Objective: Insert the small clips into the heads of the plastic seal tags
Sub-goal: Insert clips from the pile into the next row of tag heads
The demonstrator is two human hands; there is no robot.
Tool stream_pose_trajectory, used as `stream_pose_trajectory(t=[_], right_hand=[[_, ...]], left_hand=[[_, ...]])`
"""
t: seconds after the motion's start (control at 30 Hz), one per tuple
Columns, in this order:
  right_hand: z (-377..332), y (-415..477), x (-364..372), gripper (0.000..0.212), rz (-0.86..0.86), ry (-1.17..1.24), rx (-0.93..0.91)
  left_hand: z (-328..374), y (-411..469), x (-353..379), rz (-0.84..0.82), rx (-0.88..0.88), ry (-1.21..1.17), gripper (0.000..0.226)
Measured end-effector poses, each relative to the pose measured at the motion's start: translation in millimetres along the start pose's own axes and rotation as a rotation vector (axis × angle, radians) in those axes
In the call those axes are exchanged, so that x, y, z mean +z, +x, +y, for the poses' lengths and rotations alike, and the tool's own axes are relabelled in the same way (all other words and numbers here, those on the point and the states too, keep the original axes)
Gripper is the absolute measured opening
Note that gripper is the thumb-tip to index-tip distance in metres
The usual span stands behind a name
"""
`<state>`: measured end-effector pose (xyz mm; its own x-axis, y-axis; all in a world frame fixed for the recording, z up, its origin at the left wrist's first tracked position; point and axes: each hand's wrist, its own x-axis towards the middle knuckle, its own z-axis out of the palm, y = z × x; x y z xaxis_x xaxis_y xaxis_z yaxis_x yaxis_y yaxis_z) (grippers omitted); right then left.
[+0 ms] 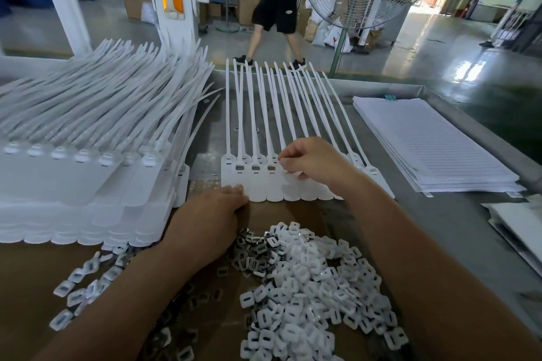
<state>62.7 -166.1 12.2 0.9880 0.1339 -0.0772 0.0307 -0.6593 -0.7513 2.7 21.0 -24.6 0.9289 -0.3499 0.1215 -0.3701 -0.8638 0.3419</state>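
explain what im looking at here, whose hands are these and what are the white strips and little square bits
One camera, worn on a person's head, looks down at their own hands; there is no machine. In front lies a row of white seal tags, long tails pointing away. The left hand rests on the row's near edge. The right hand curls its fingertips at one tag head; whether a clip is pinched there is hidden. Three heads to its left show dark inserts. Nearest is the pile of small clips on cardboard. A stack of tags sits left, lined sheets right.
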Motion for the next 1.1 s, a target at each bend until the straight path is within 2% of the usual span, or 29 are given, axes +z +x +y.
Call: stream_pose_trajectory(t=[0.2, 0.4, 0.57, 0.77, 0.87, 1.0, 1.1], right_hand=[[-15, -42, 10, 0.003, -0.151, -0.147, -0.163], [-36, -63, 26, 0.015, -0.28, -0.312, -0.245], [-40, -68, 37, 0.02, -0.333, -0.508, -0.264], [-35, -67, 40, 0.016, -0.357, -0.487, -0.269], [-30, -66, 38, 0.003, -0.322, -0.347, -0.248], [-28, -63, 34, 0.023, -0.185, -0.124, -0.216], [-25, -59, 31, 0.022, -0.112, -0.084, -0.204]], left_hand=[[0, 0, 0, 0.006, 0.008, 0.013, 0.051], [0, -1, -2, 0.017, 0.043, 0.017, 0.043], [-4, 2, 2, -0.005, 0.024, 0.008, 0.047], [-6, 1, 4, -0.003, 0.033, 0.009, 0.049], [-5, -1, 4, 0.015, 0.044, 0.018, 0.046], [-4, -2, 3, 0.028, 0.03, 0.017, 0.047], [-4, 0, 2, 0.001, 0.007, 0.02, 0.052]])
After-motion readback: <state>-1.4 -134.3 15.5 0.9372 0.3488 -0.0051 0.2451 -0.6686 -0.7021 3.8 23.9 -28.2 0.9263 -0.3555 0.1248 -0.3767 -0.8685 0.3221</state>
